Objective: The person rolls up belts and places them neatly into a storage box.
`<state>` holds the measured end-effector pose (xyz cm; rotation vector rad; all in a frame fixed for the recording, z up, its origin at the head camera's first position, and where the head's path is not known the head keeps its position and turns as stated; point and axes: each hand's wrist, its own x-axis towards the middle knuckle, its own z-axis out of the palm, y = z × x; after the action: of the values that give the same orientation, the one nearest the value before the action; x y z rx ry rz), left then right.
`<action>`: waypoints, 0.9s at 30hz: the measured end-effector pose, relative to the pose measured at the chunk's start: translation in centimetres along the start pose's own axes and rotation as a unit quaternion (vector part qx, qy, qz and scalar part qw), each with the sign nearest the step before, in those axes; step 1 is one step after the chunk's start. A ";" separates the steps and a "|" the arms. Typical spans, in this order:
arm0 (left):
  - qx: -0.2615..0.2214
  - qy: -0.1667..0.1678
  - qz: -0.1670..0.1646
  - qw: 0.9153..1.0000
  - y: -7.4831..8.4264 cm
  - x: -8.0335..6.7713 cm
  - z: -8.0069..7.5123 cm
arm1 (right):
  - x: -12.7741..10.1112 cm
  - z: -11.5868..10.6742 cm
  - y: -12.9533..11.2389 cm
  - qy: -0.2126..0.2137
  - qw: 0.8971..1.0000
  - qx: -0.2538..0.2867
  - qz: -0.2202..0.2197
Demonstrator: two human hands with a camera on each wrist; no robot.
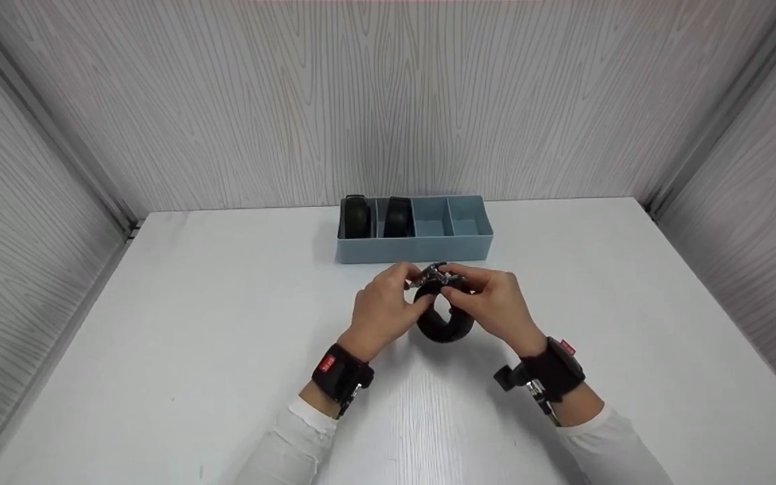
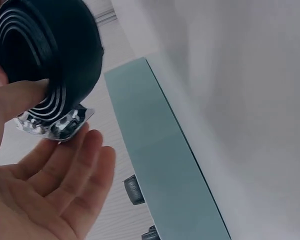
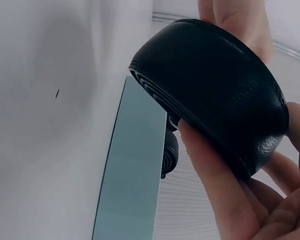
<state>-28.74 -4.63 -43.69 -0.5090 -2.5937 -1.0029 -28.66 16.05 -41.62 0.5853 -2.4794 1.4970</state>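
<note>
A black belt [image 1: 445,333] rolled into a coil is held up between both hands, in front of the box. Its shiny silver buckle [image 1: 434,273] sits on the far side of the coil. The left hand [image 1: 384,303] holds the coil with its thumb on the rolled edge; in the left wrist view its other fingers [image 2: 85,165] reach round under the buckle. The right hand [image 1: 499,303] grips the other side, thumb and fingers on opposite edges of the band. In the right wrist view the belt's smooth outer face [image 3: 215,90] fills the middle and hides the buckle.
Behind the hands stands a blue-grey divided box [image 1: 415,250] near the back wall. A rolled black belt [image 1: 358,219] lies in its leftmost compartment and another black roll [image 1: 399,217] in the one beside it. The white table [image 1: 226,323] has panelled walls around it.
</note>
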 end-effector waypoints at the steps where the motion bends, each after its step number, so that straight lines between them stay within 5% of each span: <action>1: 0.001 -0.004 -0.006 1.000 0.0 0.1 -0.2 | 0.2 -0.1 0.0 0.006 1.000 -0.011 -0.013; 7: 0.016 0.033 -0.009 0.999 -0.5 0.4 -1.9 | 4.3 -1.8 -0.8 0.071 0.992 -0.096 -0.040; 13: 0.093 0.087 -0.011 0.992 -2.7 1.1 -3.6 | 12.0 -2.8 -1.8 0.100 0.983 -0.153 0.019; 19: 0.135 0.097 -0.027 0.986 -3.7 0.9 -4.3 | 16.6 -0.9 -0.8 0.059 0.975 -0.197 0.085; 27: 0.136 0.072 -0.039 0.987 -3.0 0.3 -4.0 | 17.6 2.0 2.6 -0.025 0.951 -0.276 0.134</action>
<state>-29.66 -9.46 -42.51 -0.2574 -2.5802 -0.6638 -45.60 11.26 -38.43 0.1898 -2.9243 0.7789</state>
